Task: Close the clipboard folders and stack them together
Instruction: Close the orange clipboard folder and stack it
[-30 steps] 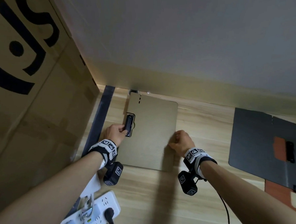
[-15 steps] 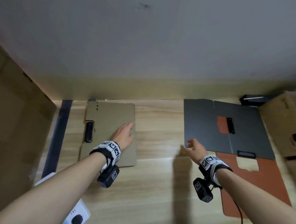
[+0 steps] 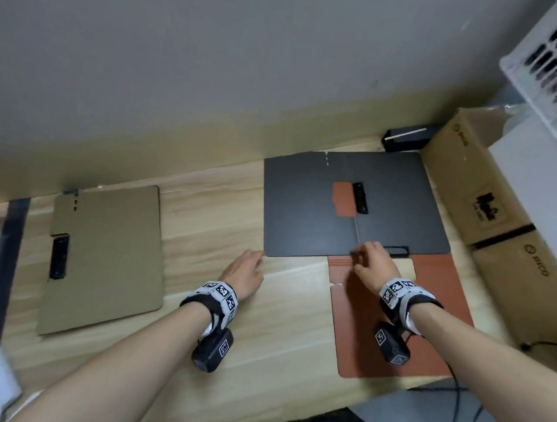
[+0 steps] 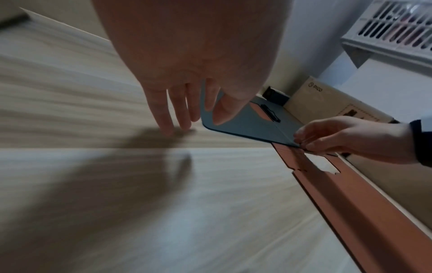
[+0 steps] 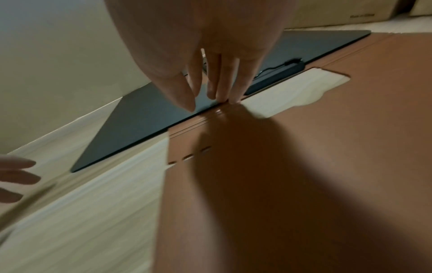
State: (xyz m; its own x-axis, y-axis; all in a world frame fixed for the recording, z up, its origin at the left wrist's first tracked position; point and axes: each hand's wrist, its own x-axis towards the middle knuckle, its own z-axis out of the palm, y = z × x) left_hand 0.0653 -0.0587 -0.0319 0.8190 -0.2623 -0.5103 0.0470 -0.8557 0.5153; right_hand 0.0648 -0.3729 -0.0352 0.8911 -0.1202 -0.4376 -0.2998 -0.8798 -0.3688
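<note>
A closed tan clipboard folder (image 3: 107, 260) lies flat at the left of the wooden table (image 3: 280, 333). To the right, a black folder (image 3: 306, 212) lies spread open with its clip (image 3: 359, 197) facing up. It overlaps a brown folder (image 3: 436, 319) nearer to me. My left hand (image 3: 255, 258) hovers with straight fingers at the black folder's near left corner (image 4: 205, 125) and holds nothing. My right hand (image 3: 360, 255) pinches the black folder's near edge at the spine, thumb on top (image 5: 187, 103).
Cardboard boxes (image 3: 474, 201) line the table's right side, close against the black folder. A small black box (image 3: 406, 138) stands against the back wall. A white slotted basket (image 3: 556, 54) is at the upper right. A cable (image 3: 454, 410) hangs off the near right edge.
My left hand left the tan folder and moved right to the black folder's corner. My right hand reached forward onto the black folder's near edge. The view swung right.
</note>
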